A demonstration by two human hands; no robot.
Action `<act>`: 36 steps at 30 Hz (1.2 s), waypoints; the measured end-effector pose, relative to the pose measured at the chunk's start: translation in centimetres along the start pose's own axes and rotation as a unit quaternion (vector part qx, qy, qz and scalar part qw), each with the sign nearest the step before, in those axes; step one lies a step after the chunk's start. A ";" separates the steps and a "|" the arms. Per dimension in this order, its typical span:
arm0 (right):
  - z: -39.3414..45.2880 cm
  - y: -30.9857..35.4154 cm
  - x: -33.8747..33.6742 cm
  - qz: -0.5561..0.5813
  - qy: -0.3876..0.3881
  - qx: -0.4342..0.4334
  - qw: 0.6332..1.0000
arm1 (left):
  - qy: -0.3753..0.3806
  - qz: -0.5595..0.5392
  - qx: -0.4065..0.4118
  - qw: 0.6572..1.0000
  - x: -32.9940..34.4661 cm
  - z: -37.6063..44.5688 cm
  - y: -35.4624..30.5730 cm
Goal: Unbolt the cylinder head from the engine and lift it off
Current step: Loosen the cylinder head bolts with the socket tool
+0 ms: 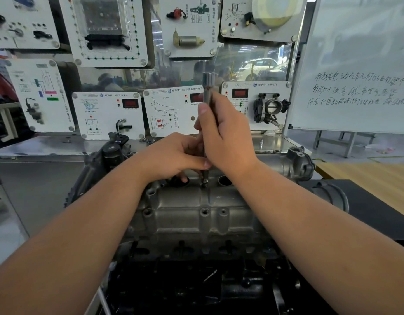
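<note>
Standing near-vertical over the cylinder head [196,214], long extension bar [206,103], tip down at a bolt [204,184] on the head's far edge, directly below both hands. Right hand [226,133] wrapped around the shaft; left hand [173,155] pinching it lower, nearer the bolt. Grey cast metal, holes along top, seated on the dark engine [196,287].
</note>
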State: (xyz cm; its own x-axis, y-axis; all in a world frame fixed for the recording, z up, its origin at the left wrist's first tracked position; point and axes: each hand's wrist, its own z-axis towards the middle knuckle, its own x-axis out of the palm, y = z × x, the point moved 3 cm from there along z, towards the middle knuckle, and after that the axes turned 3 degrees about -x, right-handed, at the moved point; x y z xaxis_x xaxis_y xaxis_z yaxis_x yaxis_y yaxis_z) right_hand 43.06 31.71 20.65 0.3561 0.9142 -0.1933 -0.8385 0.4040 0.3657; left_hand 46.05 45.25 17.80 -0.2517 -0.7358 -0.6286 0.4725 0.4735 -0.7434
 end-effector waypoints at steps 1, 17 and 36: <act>0.0 0.0 0.0 -0.001 0.002 0.006 1.000 | 0.002 0.001 0.001 1.000 0.0 0.0 0.0; -0.1 -0.2 0.0 -0.001 0.003 0.012 1.000 | 0.007 0.008 0.000 1.000 0.1 -0.1 -0.1; -0.1 -0.2 0.1 0.036 0.020 0.012 0.999 | -0.003 0.011 -0.012 1.000 0.0 -0.2 -0.3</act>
State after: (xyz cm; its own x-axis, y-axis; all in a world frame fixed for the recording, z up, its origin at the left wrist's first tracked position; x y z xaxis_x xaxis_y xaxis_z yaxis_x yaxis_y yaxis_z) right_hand 43.25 31.70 20.41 0.2782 0.9393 -0.2009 -0.8516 0.3380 0.4008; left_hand 45.73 45.22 17.95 -0.2372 -0.7279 -0.6434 0.4579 0.5003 -0.7348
